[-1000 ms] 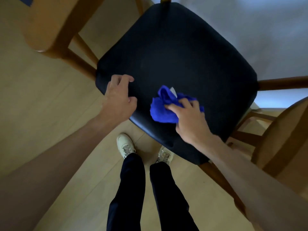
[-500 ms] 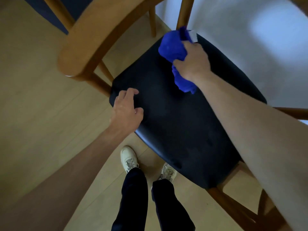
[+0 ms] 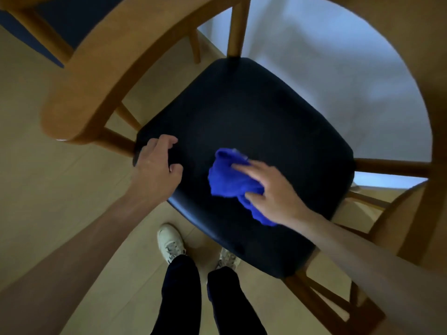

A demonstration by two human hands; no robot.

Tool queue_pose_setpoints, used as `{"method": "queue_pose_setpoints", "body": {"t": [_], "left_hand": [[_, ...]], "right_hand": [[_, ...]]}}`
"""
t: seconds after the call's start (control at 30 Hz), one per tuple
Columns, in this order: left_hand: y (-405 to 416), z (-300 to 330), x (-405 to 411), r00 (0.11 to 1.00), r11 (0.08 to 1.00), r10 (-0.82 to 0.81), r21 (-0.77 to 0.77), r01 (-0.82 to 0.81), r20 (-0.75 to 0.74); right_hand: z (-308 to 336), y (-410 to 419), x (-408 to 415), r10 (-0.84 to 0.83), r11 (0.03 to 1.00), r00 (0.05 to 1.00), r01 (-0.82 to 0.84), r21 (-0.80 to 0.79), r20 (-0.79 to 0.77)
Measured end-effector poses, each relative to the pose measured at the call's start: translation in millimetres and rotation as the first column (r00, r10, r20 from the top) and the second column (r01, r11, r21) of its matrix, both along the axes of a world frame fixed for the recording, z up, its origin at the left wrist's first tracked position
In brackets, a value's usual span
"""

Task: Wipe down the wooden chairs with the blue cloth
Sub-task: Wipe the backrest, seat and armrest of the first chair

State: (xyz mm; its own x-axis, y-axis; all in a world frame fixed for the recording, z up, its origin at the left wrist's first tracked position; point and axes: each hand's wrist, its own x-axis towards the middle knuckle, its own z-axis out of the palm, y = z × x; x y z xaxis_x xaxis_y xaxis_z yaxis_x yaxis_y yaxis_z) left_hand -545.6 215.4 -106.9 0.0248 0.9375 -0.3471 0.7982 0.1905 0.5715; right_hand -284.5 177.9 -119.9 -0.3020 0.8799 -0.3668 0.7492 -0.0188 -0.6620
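Note:
The wooden chair has a black padded seat point(image 3: 254, 112) and a curved wooden back rail point(image 3: 101, 76) that arcs over the top of the view. A crumpled blue cloth point(image 3: 227, 180) lies on the front middle of the seat. My right hand point(image 3: 275, 197) presses down on it with the fingers spread and fairly straight. My left hand point(image 3: 154, 170) grips the seat's front left corner, its fingers curled over the edge. The image is slightly blurred by motion.
A second chair with a dark blue seat point(image 3: 60, 25) stands at the top left. More curved wood point(image 3: 411, 213) sits at the right edge. A pale wall point(image 3: 326, 68) is behind the chair. My shoes point(image 3: 170, 243) stand on the light wooden floor under the seat's front edge.
My right hand brought the blue cloth from the back post of the chair down to the front middle of the seat. My left hand stayed on the seat corner.

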Motion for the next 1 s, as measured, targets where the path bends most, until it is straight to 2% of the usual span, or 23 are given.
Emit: {"method": "queue_pose_setpoints", "body": {"t": [0.07,0.13,0.17,0.23,0.27,0.3,0.4,0.53,0.67,0.8,0.9,0.93,1.0], "left_hand": [[3.9,-5.4,13.6,0.999,0.999,-0.042,0.004,0.042,-0.012],[6.6,-10.8,33.6,0.996,0.995,-0.094,0.021,0.094,0.002],[7.3,-12.2,45.5,0.992,0.992,-0.123,0.031,0.123,0.018],[8.6,-12.1,73.3,0.981,0.982,-0.185,0.047,0.183,0.053],[9.6,-11.4,87.9,0.975,0.977,-0.211,0.055,0.208,0.064],[11.0,-10.3,101.8,0.970,0.971,-0.234,0.063,0.229,0.071],[16.7,-5.9,137.3,0.943,0.947,-0.317,0.078,0.311,0.099],[36.1,-2.5,168.1,0.902,0.904,-0.426,0.077,0.420,0.076],[61.8,-3.9,190.5,0.858,0.857,-0.513,0.074,0.509,0.030],[86.4,-17.7,208.3,0.793,0.791,-0.609,0.098,0.604,0.026],[109.0,-28.7,208.2,0.727,0.722,-0.687,0.133,0.679,0.011],[116.5,-31.1,204.5,0.705,0.700,-0.710,0.132,0.702,0.014],[133.4,-34.8,196.2,0.664,0.658,-0.747,0.138,0.740,0.005]], "right_hand": [[0.3,18.1,37.7,-0.335,0.936,0.941,0.327,0.130,0.046],[-1.8,37.8,81.0,-0.618,0.781,0.780,0.597,0.186,0.093],[-2.7,42.5,101.2,-0.723,0.689,0.682,0.706,0.161,0.107],[-5.3,35.3,133.6,-0.866,0.489,0.472,0.869,0.075,0.165],[-6.3,24.6,143.0,-0.897,0.410,0.394,0.911,0.043,0.201],[-8.4,12.0,146.9,-0.906,0.369,0.354,0.929,0.021,0.232],[-20.2,-15.1,134.9,-0.889,0.379,0.361,0.925,0.013,0.282],[-22.5,-4.5,127.6,-0.901,0.363,0.342,0.931,0.032,0.269],[-17.2,1.0,137.9,-0.886,0.404,0.403,0.914,-0.046,0.228],[-23.4,-2.0,140.4,-0.830,0.529,0.509,0.848,0.031,0.229],[-29.1,-0.6,147.1,-0.818,0.557,0.549,0.831,-0.005,0.171],[-32.8,-1.8,146.3,-0.828,0.545,0.538,0.839,-0.002,0.159],[-37.3,0.7,134.7,-0.881,0.463,0.448,0.882,0.091,0.150]]}}
